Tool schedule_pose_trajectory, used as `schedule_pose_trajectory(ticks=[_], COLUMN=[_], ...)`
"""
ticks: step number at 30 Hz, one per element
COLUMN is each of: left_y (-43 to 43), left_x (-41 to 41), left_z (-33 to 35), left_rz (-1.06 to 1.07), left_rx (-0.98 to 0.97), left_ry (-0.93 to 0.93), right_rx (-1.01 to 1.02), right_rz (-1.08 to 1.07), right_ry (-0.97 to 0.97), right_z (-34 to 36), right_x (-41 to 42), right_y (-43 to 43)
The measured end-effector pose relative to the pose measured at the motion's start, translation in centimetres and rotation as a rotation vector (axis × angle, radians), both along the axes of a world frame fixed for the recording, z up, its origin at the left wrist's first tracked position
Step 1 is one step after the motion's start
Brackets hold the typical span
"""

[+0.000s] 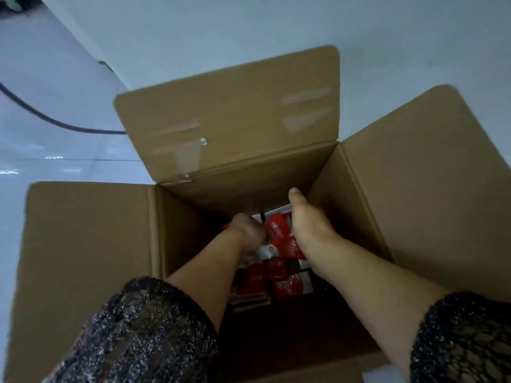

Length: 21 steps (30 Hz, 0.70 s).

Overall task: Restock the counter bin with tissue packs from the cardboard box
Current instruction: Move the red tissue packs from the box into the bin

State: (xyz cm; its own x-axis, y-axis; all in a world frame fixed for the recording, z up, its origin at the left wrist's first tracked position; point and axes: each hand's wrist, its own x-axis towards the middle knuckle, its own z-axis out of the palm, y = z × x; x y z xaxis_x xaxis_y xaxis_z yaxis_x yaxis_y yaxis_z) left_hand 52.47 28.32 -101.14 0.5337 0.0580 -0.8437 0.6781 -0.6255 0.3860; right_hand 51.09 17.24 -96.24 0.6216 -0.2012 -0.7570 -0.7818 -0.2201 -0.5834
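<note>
Cardboard box [414,189], plain brown and matte with fluted edges, stands open on a glossy white floor [55,189], its four flaps folded outward. Pale strips where tape has peeled mark the far flap. Deep inside lie the tissue packs [279,230], small blocky shapes in shiny red wrapping with white panels, heaped at odd angles. Shadow hides the bottom near corner, so how many packs there are cannot be made out.

The left grip [249,230] is down among them, fingers curled tight into a fist with red wrapper showing at either side, so it holds one of the tissue packs. Blur softens its outline. The right grip [307,225] lies against the packs by the far wall, thumb sticking straight up. Its fingers are hidden below the palm, and whether they have hold of anything cannot be told.

A small white rounded object [266,251] sits below the left grip, too blurred to identify. Dark, glittery lace sleeves [138,327] are cut off by the lower edge. A dark cable [55,121] curves across the floor and passes behind the far flap.
</note>
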Motion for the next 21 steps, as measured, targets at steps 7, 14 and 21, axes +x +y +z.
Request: schedule_pose_trajectory(ticks=[7,14,21], left_y=[1.3,1.7,1.6], left_x=[-2.0,-5.0,-7.2], left_z=[9.8,22.4,36.4], left_rz=[0.346,0.493,0.511], left_rx=[-0.179,-0.366,-0.463], left_ry=[-0.191,-0.297,-0.580], right_rx=[0.065,0.179,0.185], right_rz=[-0.037,-0.066,-0.027], right_ry=[-0.103,-0.227,-0.382], right_z=[8.6,20.5,35.1], right_x=[-1.4,-2.9,-4.1], right_y=[0.5,0.3,-1.0])
